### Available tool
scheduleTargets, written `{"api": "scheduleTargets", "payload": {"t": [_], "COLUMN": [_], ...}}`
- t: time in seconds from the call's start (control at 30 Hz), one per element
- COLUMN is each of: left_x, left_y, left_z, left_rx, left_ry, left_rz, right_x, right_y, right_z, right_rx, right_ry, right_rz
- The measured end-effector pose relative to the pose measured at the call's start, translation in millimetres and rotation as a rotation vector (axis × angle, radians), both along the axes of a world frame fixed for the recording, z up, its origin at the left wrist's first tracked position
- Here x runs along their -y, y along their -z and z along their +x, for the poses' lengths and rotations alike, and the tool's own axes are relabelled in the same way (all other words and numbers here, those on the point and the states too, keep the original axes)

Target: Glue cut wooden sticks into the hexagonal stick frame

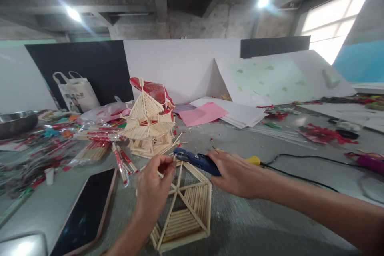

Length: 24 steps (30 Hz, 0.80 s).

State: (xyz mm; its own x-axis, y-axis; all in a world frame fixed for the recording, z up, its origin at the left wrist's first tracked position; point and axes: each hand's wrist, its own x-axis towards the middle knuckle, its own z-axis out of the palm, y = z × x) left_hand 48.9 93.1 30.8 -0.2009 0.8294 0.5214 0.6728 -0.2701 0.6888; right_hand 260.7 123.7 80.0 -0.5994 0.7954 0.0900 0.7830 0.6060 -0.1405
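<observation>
My left hand [156, 186] pinches a thin wooden stick [160, 175], mostly hidden by the fingers. Its fingertips are close to the jaws of blue pliers [196, 160], which my right hand [237, 172] grips by the handles. Beneath both hands lies a flat hexagonal frame of wooden sticks [180, 204], with spokes meeting at the centre. Two of its wedges are filled with rows of sticks, while the far left part is partly covered by my left hand. Just beyond stands a tiered stick-built pavilion [147, 128] with a pointed roof.
A phone [87, 208] lies left of the frame, near red-wrapped chopsticks [121, 162] and a metal bowl [18, 124]. Behind are pink paper [204, 114] and white sheets [237, 112]. A yellow-handled tool [253, 160] trails a black cable [300, 172] to the right.
</observation>
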Motion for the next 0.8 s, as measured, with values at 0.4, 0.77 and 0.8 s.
{"api": "scheduleTargets", "payload": {"t": [0.4, 0.77, 0.8], "left_x": [-2, -4, -4], "left_y": [-0.9, 3.2, 3.2], "left_z": [-1, -1, -1], "left_rx": [0.001, 0.064, 0.07], "left_ry": [-0.008, -0.051, -0.05], "left_rz": [-0.031, -0.043, -0.045], "right_x": [-1, 1, 1], "right_y": [2.6, -2.6, -1.8], "right_z": [-8, -14, -14], "right_rx": [0.013, 0.074, 0.081], "right_ry": [0.037, 0.066, 0.064], "right_rz": [0.035, 0.049, 0.054]}}
